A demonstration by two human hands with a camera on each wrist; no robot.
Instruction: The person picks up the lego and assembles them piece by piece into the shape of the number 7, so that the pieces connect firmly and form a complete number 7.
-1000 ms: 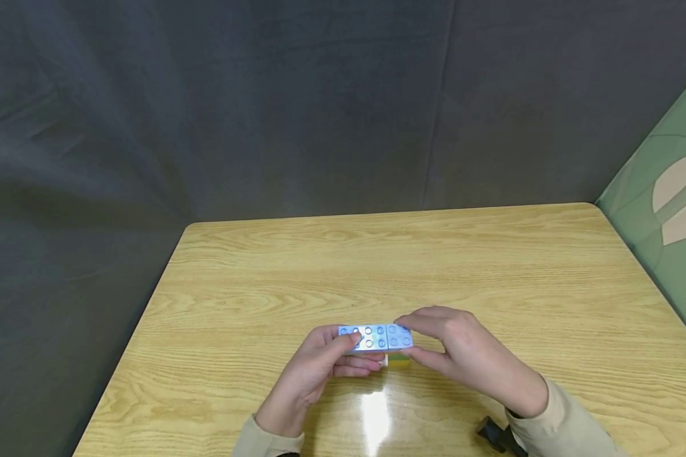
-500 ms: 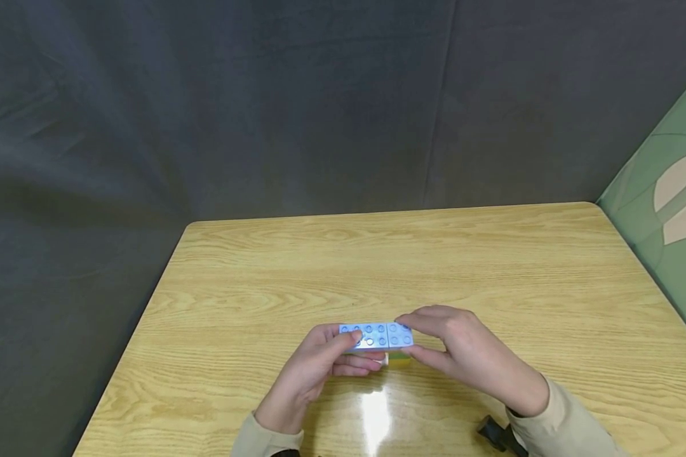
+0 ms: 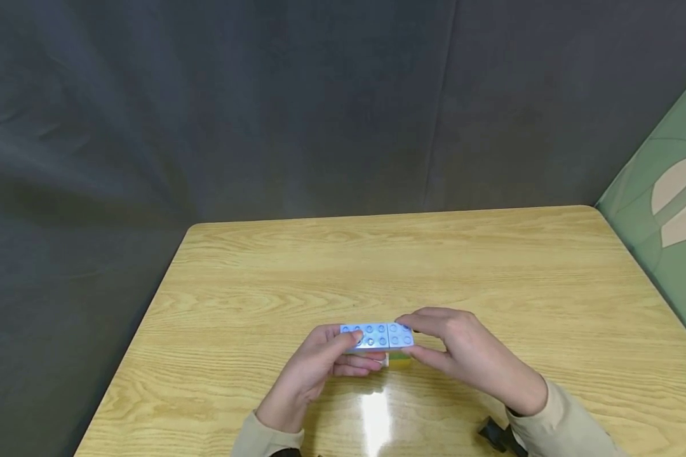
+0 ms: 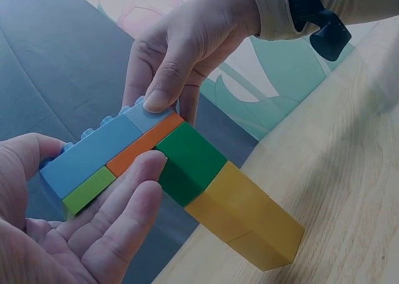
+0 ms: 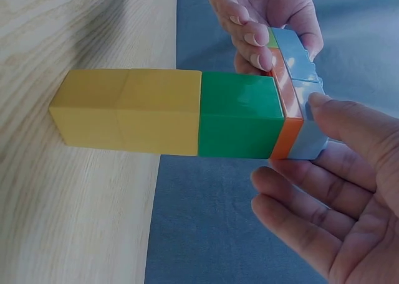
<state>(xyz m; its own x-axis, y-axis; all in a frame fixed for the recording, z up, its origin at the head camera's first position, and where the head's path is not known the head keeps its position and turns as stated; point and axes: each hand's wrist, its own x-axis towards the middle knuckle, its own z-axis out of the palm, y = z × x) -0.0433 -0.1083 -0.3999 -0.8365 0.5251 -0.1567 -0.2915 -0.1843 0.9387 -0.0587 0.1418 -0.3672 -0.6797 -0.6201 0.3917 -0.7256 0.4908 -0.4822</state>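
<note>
A toy-brick build stands on the table. Its column is two yellow bricks point(image 5: 124, 113), then a green brick point(image 5: 240, 113), then a thin orange brick point(image 4: 146, 144). Across the top run a long light-blue brick point(image 3: 375, 336) and, at its right end, a small light-blue brick point(image 3: 400, 336), a fine seam between them. A thin lime-green brick point(image 4: 89, 192) sits under the long one's overhanging left end. My left hand point(image 3: 314, 368) grips that end, thumb on the studs and fingers underneath. With thumb and fingertips, my right hand point(image 3: 463, 349) pinches the small light-blue brick from the sides.
The wooden table point(image 3: 234, 285) has a dark grey cloth point(image 3: 320, 108) behind it and along its left side. A green and beige patterned panel point(image 3: 674, 209) borders the right edge. A black device point(image 3: 493, 435) is at the right cuff.
</note>
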